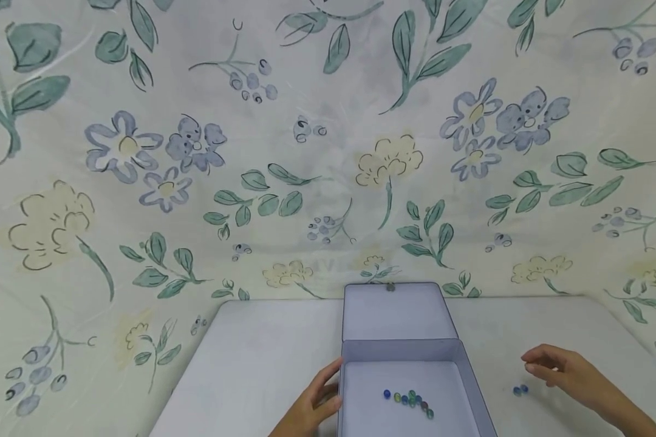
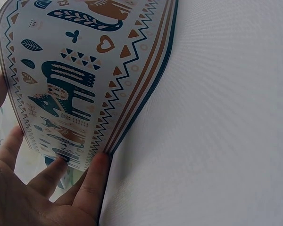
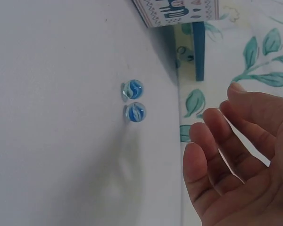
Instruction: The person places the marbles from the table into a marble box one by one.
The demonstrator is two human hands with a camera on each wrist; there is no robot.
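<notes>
While a floral cloth backdrop (image 1: 328, 152) fills everything behind and to the sides, the pale table (image 1: 262, 358) lies at the lower middle of the head view, with an open tin box (image 1: 404, 364) at six o'clock on it. Its lid (image 1: 396, 312) stands tilted back at twelve o'clock, probably so the inside is free to reach. From the left wrist view the box's outer wall (image 2: 70, 80) shows a printed pattern of animals, hearts and zigzags. At nine o'clock from the box, the left hand (image 1: 311, 406) lies against that wall, its fingers (image 2: 92, 186) fairly straight and pressed flat on the patterned side, gripping nothing; it seems to brace the box so it does not slide. At three o'clock from the box, well apart from it, the right hand (image 1: 574, 376) hovers over the table with its fingers (image 3: 212, 155) loosely spread and slightly bent, empty. Just beside it, toward the box, two blue glass marbles (image 1: 520, 390) sit side by side, touching or nearly so, on the bare table (image 3: 61, 117). Inside the box, a curved row of marbles (image 1: 410, 400), blue, green and one darker reddish, rests on the floor near its front.
</notes>
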